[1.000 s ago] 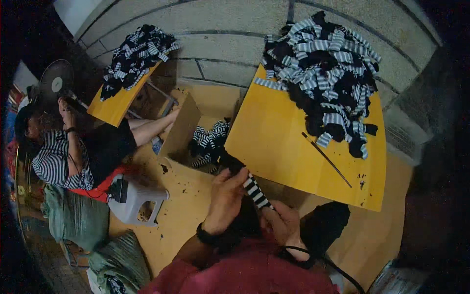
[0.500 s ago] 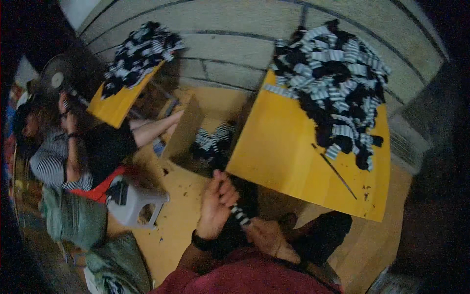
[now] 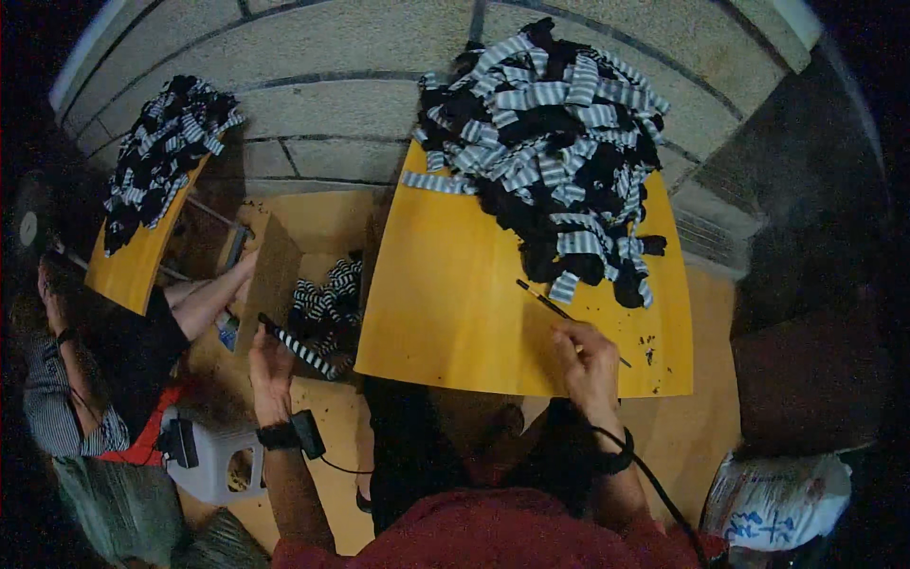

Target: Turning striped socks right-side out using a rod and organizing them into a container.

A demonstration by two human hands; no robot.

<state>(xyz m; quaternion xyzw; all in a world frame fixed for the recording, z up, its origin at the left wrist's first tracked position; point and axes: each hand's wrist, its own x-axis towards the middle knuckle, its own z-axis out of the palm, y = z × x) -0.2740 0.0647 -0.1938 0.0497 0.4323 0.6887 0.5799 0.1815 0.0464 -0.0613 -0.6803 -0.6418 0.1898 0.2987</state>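
Observation:
Curled fingers of my right hand point(image 3: 591, 372) close over a thin dark rod point(image 3: 542, 300) at the front of the yellow table. Part of the rod is hidden under that hand. Over the near left side of a cardboard box, my left hand point(image 3: 272, 377) has a narrow black-and-white striped fabric tube point(image 3: 303, 352) at its fingers, slanting down to the right. A large heap of black and striped fabric pieces point(image 3: 578, 142) covers the back of the table. More striped pieces point(image 3: 327, 294) lie inside the box.
The yellow table point(image 3: 445, 284) stands right of the cardboard box point(image 3: 270, 256). At left, a co-worker point(image 3: 71, 379) sits by a smaller yellow table point(image 3: 133, 275) heaped with similar pieces. A white stool point(image 3: 213, 465), a green sack point(image 3: 123, 512) and a white sack point(image 3: 777, 503) stand nearby.
My hands were together on a striped tube in front of my body; they have parted. The left has moved left to the box with a striped tube, the right onto the rod. My view has shifted.

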